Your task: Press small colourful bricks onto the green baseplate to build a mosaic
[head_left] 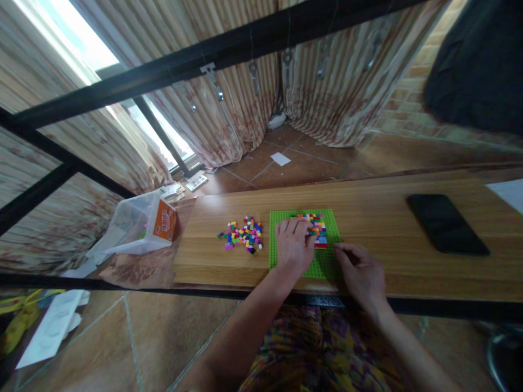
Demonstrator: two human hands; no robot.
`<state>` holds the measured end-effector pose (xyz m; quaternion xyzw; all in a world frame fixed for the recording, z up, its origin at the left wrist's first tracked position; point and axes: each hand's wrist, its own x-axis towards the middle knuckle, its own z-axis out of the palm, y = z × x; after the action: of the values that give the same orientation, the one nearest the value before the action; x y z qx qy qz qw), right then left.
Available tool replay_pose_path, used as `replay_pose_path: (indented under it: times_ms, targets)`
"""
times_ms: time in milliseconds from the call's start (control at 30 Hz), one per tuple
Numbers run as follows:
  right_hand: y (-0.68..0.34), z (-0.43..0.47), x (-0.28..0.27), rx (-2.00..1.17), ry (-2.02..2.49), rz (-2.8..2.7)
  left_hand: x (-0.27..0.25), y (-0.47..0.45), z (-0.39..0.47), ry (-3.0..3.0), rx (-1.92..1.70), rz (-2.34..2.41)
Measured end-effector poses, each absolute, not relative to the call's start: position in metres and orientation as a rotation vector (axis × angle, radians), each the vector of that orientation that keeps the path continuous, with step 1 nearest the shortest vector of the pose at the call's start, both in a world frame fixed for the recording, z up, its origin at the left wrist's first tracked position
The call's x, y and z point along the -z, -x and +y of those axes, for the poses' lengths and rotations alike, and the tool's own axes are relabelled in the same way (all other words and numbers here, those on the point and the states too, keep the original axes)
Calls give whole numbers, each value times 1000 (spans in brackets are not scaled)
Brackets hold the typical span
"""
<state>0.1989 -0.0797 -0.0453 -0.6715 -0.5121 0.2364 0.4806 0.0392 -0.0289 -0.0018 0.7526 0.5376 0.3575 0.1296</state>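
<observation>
A green studded baseplate (274,256) lies on the wooden table, with a block of small coloured bricks (321,231) pressed onto its upper right part. My left hand (292,245) is over the plate, fingers curled down at the left side of those bricks; it covers part of them, and whatever its fingertips grip is hidden. At the plate's right edge rests my right hand (362,269), thumb and forefinger pinched together at the rim. Anything between them is too small to make out. Left of the plate is a loose heap of mixed small bricks (243,234).
A black phone or tablet (447,224) lies on the table (379,207) at right, near a white sheet (509,193). A clear plastic box with an orange label (165,220) stands beyond the left end. Black metal bars (229,49) cross above.
</observation>
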Motion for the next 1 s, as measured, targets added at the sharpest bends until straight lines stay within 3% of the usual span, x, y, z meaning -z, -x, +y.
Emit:
replay_pose_path:
  times_ms: [1000]
  targets:
    - [-179,-63,27,154,1479,-1907,8,-38,-25,-2156,-1100,1493]
